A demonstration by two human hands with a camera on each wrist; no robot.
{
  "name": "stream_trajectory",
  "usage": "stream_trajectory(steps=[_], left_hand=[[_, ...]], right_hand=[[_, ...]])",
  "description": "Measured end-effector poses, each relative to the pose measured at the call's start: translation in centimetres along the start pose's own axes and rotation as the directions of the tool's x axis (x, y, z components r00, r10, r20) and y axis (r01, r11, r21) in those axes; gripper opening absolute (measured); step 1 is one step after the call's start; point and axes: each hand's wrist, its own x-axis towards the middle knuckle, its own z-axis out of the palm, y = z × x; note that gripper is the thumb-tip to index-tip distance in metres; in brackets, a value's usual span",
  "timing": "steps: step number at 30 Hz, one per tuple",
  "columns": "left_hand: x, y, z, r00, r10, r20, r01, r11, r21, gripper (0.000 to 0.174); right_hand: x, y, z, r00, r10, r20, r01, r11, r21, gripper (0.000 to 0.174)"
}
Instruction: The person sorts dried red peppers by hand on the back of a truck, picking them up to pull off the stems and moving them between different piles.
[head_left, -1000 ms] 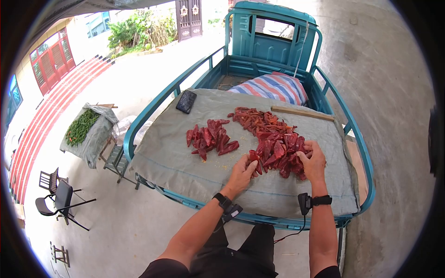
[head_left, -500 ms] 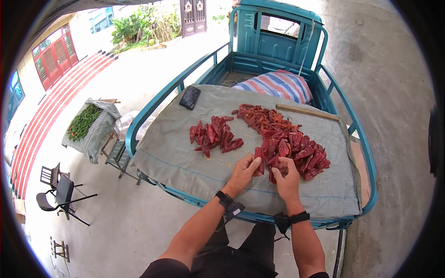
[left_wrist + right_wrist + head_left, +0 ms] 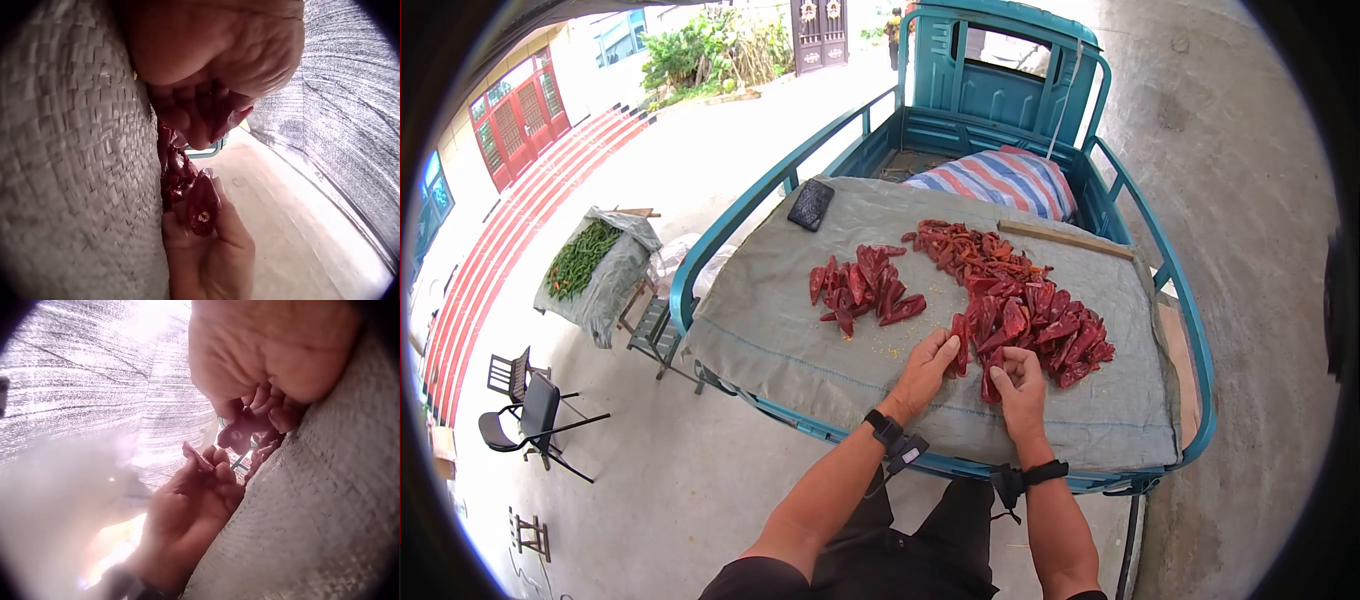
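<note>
My left hand (image 3: 922, 378) pinches a red dried pepper (image 3: 958, 345) between thumb and fingers, at the near side of the cloth. Just right of it, my right hand (image 3: 1025, 395) grips another pepper (image 3: 991, 380); in the left wrist view that pepper (image 3: 204, 209) shows its stem end. The left hand's pepper (image 3: 199, 457) pokes out above its fingers in the right wrist view. Beyond the right hand lies a large heap of red peppers (image 3: 1055, 325), joined to a pile of smaller orange-red ones (image 3: 975, 255). A separate smaller pile (image 3: 862, 285) sits to the left.
The grey-green woven cloth (image 3: 770, 300) covers the teal truck bed. A wooden strip (image 3: 1065, 238) and a dark textured object (image 3: 811, 205) lie toward its far side. Teal rails (image 3: 740, 220) flank the bed, with a striped bag (image 3: 1000, 182) behind. Green peppers (image 3: 582, 260) lie on a stand at left.
My right hand has moved left from the heap's right side to beside my left hand and now holds a pepper. The left hand keeps its pepper. The camera view has shifted slightly.
</note>
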Motion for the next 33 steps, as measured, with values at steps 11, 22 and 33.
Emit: stream_trajectory(steps=[11,22,33], left_hand=[[-0.1,0.6,0.6,1.0,0.018,-0.016,-0.019,0.999,-0.035,0.023],[0.2,0.0,0.4,0.99,0.101,0.094,-0.098,0.994,-0.04,0.023],[0.2,-0.6,0.4,0.986,0.101,0.132,-0.108,0.993,0.05,0.017]], right_hand=[[-0.4,-0.2,0.0,0.998,0.01,-0.066,-0.005,0.997,0.081,0.026],[-0.5,-0.3,0.4,0.999,-0.036,0.012,0.038,0.988,-0.149,0.009],[-0.7,-0.8,0.3,0.996,-0.02,0.092,0.032,0.99,-0.137,0.015]])
